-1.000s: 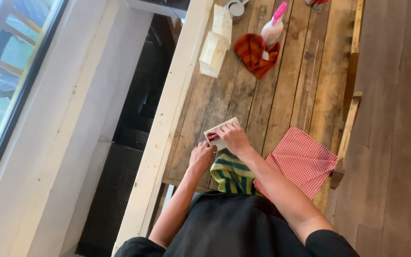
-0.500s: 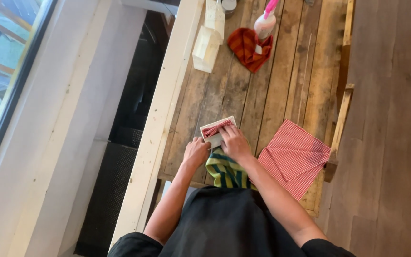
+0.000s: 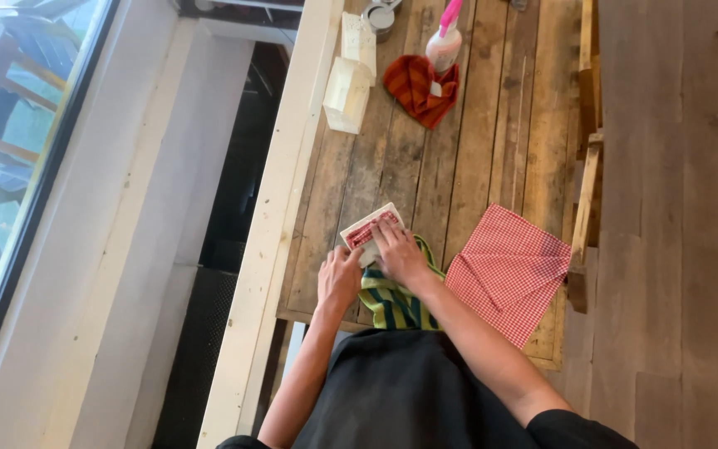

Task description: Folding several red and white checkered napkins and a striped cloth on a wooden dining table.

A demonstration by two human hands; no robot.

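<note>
Red-and-white card, one only, lies flat on the plank counter near its window-side edge, and I read its long axis as running diagonally, from near-left up to far-right. My right hand rests flat on the card's near end with fingers spread, pressing rather than closing on it, so that grip is wide. My left hand sits just beside it with fingers curled onto the counter; I cannot tell whether it holds anything. Under and behind both hands lies one green-and-yellow striped cloth, hanging toward the near edge.

I count three cloths in all: the striped one, one red checked cloth spread just beside my right forearm, and one crumpled red cloth well apart at the far end. Beside the crumpled cloth stands one spray bottle with a pink top. Two pale cartons sit along the window-side edge, and one metal tin beyond them.

Between the card and the far things, the planks offer open room. A white beam borders the counter's left side; a wooden rail borders the right.
</note>
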